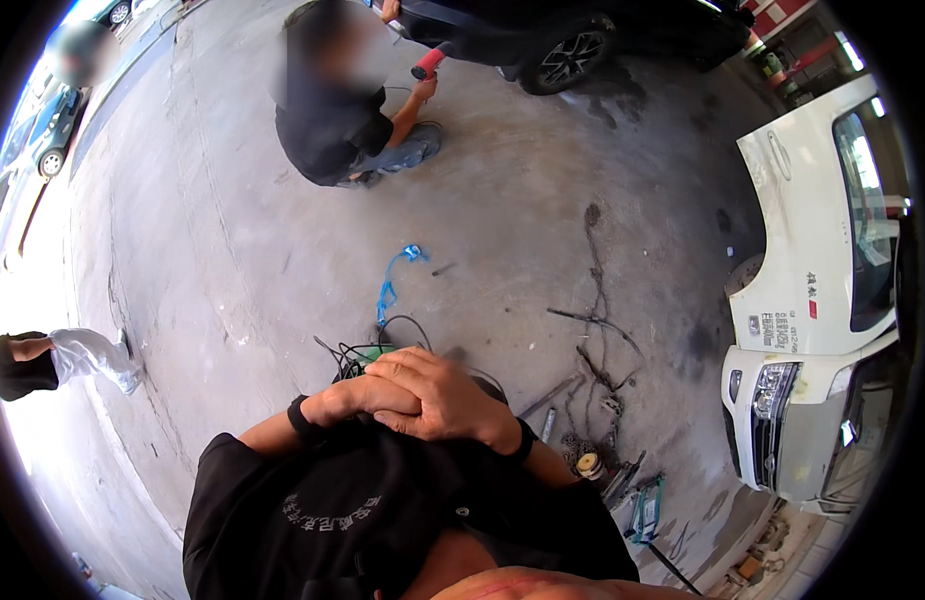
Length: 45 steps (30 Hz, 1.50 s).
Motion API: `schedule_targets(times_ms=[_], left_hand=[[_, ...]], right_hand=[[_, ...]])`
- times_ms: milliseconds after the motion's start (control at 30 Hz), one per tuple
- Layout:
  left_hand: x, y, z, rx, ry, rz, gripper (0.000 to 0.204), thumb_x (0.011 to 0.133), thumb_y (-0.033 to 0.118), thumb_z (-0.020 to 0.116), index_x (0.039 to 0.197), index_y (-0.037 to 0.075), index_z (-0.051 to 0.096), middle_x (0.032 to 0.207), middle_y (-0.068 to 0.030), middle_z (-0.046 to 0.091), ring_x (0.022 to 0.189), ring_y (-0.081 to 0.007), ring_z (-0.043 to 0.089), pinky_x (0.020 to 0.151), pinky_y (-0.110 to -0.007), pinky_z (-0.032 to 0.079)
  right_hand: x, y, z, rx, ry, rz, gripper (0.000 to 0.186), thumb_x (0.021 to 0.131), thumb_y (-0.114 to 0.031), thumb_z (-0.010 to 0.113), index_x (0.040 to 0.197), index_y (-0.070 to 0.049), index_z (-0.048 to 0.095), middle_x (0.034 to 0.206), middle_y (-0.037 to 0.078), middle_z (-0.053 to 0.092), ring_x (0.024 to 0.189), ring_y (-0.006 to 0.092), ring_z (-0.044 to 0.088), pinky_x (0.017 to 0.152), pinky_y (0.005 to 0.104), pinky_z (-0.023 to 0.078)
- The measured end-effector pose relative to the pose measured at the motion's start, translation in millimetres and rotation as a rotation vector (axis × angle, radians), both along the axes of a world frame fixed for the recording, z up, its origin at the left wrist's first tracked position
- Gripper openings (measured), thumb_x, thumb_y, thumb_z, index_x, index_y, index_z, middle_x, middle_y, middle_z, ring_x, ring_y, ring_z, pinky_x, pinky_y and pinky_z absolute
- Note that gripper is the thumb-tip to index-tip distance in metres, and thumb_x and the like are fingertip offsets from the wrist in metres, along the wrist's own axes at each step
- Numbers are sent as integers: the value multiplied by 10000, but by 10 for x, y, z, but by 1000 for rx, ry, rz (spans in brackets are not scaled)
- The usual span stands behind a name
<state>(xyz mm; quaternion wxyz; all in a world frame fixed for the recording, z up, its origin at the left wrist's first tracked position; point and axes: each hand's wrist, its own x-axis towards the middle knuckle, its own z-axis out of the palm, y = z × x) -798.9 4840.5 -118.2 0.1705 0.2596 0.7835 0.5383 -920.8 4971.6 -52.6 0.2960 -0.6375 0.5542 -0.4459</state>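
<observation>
My two hands are clasped together in front of my body. My right hand [439, 393] lies over my left hand [357, 397], its fingers closed across the left one's knuckles. Both are closed, and no object shows in either. Beyond them, partly hidden by my hands, a bundle of black cable [410, 320] and something green [373, 353] rest on the floor. A crumpled blue strip [387, 290] runs along the ground just past the cable.
A crouching co-worker [327, 130] points a red heat-gun-like tool [428, 64] at a dark car [462, 25]. White vehicle body panels [797, 220] stand at right. Chains [582, 445], a yellowish roll [588, 464] and bars lie right of me. Another person [72, 362] is at far left.
</observation>
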Motion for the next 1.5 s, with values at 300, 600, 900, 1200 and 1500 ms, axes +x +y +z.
schedule_targets(times_ms=[300, 600, 900, 1200, 1500], left_hand=[[202, -45, 29, -20, -4, 14, 313, 797, 210, 676, 1010, -18, 684, 1019, -146, 679, 1019, -262, 669, 842, -330, 530], [312, -140, -9, -9, 9, 15, 303, 807, 199, 667, 1017, -19, 687, 1026, -146, 682, 1027, -262, 668, 851, -332, 528], [426, -205, 5, -15, -5, 15, 293, 818, 188, 659, 1023, -19, 690, 1034, -146, 684, 1035, -262, 666, 861, -335, 526], [400, -182, 16, -16, 3, 22, 283, 829, 177, 651, 1029, -20, 692, 1041, -146, 686, 1043, -263, 665, 870, -337, 525], [380, -165, 29, -21, 0, 29, 275, 840, 166, 643, 1035, -20, 695, 1048, -146, 688, 1051, -263, 664, 880, -339, 523]], right_hand=[[244, 20, -70, 18, 65, -40, 555, 834, -239, 805, 1302, 2, 626, 1279, 164, 658, 1190, 364, 618, 1023, 435, 514], [407, -37, -7, 5, 67, -19, 521, 861, -227, 798, 1322, -37, 649, 1282, 122, 658, 1180, 329, 612, 1010, 416, 520], [449, -83, 17, -5, 29, 17, 494, 862, -181, 801, 1335, -111, 676, 1282, 89, 644, 1192, 306, 592, 1019, 414, 509], [481, -17, -19, 44, -12, -10, 514, 867, -180, 799, 1353, -95, 655, 1306, 92, 646, 1197, 303, 588, 1038, 406, 491], [462, 10, 14, 50, -8, -12, 502, 877, -185, 790, 1347, -86, 645, 1304, 89, 639, 1195, 303, 589, 1038, 405, 489]])
